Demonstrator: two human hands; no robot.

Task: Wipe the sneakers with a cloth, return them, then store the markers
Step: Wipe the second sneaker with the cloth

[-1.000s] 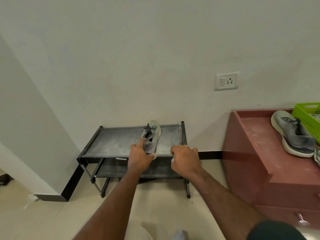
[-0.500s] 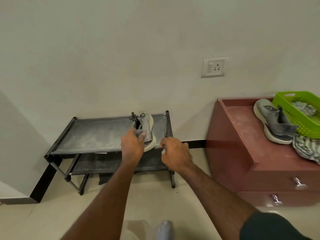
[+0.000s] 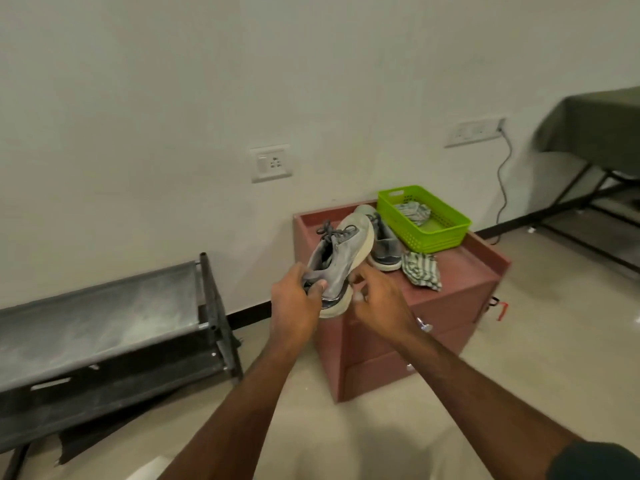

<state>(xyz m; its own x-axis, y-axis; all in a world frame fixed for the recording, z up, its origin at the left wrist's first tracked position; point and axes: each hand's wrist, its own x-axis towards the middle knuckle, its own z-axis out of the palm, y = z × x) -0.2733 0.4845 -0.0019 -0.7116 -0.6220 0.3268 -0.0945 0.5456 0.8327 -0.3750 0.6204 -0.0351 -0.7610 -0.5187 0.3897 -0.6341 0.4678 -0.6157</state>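
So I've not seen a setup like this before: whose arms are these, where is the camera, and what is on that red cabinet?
There is no machine here. A person wears a wide-angle camera on the head, so you look forward and down along their own two bare arms. The left hand grips a grey sneaker by its heel end, held in the air in front of the red cabinet. The right hand is at the sneaker's sole, fingers loosely curled; whether it touches is unclear. On the cabinet top lie the second sneaker, a striped cloth and a green basket with another cloth inside. At the left stands a dark shoe rack.
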